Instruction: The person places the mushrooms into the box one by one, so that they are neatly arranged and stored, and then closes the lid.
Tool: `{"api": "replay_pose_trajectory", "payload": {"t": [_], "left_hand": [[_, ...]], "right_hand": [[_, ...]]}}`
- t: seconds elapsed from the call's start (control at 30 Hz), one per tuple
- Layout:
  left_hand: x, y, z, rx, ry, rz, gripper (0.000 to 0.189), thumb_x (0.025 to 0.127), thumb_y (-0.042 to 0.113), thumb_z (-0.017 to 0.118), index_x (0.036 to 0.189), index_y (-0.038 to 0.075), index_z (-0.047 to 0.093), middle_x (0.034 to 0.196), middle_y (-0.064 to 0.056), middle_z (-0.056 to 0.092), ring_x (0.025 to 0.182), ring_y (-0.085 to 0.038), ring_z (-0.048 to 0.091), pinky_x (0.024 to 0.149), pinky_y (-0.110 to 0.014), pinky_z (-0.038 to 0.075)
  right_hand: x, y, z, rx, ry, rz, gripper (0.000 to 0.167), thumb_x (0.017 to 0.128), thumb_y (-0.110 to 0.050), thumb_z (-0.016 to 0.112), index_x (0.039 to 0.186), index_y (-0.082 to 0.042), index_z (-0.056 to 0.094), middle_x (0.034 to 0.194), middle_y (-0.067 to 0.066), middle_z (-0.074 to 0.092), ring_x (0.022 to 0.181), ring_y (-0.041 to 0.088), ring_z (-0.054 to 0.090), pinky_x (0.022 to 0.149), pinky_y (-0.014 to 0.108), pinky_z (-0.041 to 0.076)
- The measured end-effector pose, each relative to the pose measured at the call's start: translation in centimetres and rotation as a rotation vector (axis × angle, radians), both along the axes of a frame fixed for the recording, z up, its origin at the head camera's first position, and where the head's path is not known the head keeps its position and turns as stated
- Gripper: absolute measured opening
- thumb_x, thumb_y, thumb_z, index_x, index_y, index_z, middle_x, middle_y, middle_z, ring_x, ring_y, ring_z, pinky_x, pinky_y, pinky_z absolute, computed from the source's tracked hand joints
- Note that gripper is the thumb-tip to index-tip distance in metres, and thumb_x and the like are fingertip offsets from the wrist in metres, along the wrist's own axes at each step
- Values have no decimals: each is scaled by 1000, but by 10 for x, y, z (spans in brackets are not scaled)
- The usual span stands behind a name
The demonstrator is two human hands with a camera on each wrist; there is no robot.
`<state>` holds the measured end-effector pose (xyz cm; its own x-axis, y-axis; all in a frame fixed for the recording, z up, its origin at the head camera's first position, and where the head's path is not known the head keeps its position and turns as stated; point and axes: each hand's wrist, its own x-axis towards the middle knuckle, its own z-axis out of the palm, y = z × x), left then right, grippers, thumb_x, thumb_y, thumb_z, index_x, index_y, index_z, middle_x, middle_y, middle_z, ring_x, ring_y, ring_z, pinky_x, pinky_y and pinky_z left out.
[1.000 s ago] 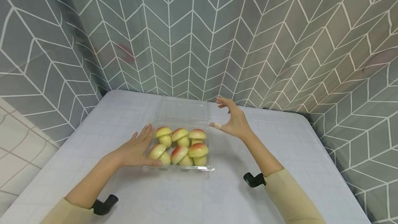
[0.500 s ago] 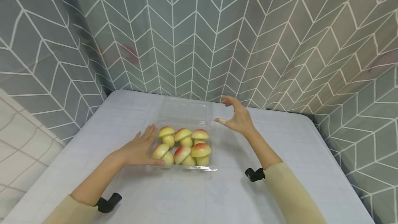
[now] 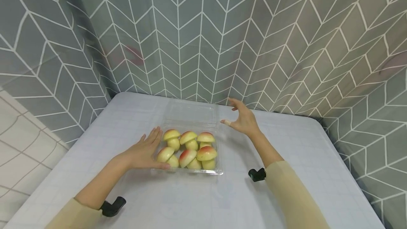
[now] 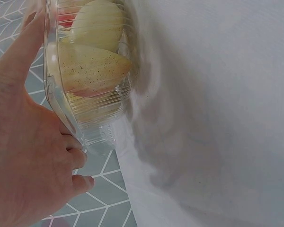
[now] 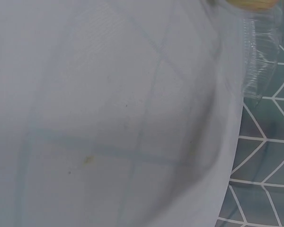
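Note:
A clear plastic clamshell box (image 3: 208,171) sits on the table, its transparent lid (image 3: 192,111) folded back behind it. Two rows of yellow, mushroom-shaped pieces with red-tinged caps (image 3: 206,153) fill it. My left hand (image 3: 141,153) lies along the box's left side, fingers extended, thumb at the front left corner; the left wrist view has this hand (image 4: 33,146) against the rim. My right hand (image 3: 245,120) is held just right of the box near the lid, thumb and fingers spread apart with nothing between them. It is out of sight in the right wrist view.
The table (image 3: 197,200) is covered with a pale cloth. Behind it and to both sides hangs a grey curtain (image 3: 203,38) with white chevron lines, close to the table's back edge. White tiles (image 3: 22,144) show at the far left. Both wrists carry small black cameras.
The whole head view has shifted slightly, so the box appears a little further right. Both hands keep nearly the same pose beside the box; the right forearm has shifted slightly.

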<state>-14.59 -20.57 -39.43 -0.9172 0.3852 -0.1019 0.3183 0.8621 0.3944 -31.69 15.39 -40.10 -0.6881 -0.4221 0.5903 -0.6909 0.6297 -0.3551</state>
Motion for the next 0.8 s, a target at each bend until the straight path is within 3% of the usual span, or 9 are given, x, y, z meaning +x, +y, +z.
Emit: {"api": "replay_pose_trajectory", "payload": {"t": [0.23, 0.47, 0.67, 0.8], "left_hand": [[-3, -1, -6, -13, -6, 6, 132, 69, 78, 62, 148, -13, 9, 156, -30, 1, 144, -42, 2, 113, -60, 6], [-2, 0, -2, -6, -5, -6, 130, 71, 75, 64, 147, -15, 9, 154, -33, 3, 143, -44, 4, 111, -63, 8], [-2, 1, -2, -12, -18, -1, 129, 72, 74, 64, 147, -14, 8, 155, -32, 2, 144, -43, 3, 112, -62, 8], [-2, 1, 0, -4, -19, -1, 128, 72, 71, 67, 147, -15, 8, 154, -32, 2, 143, -44, 3, 111, -63, 8]], "right_hand": [[-2, -8, -4, 29, -165, -45, 91, 70, -38, 86, 143, -12, 40, 118, 11, 63, 102, 27, 63, 78, 50, 51], [3, -23, -8, 89, -502, -119, 94, 83, -54, 69, 152, -14, 20, 122, 12, 63, 108, 33, 61, 88, 52, 48], [11, -33, -4, -58, -707, -75, 88, 97, -53, 48, 152, -1, 3, 137, 22, 51, 123, 40, 50, 99, 55, 42], [18, -38, 9, -248, -829, -40, 83, 100, -54, 35, 151, 3, 1, 141, 25, 45, 128, 39, 46, 104, 54, 37]]}}
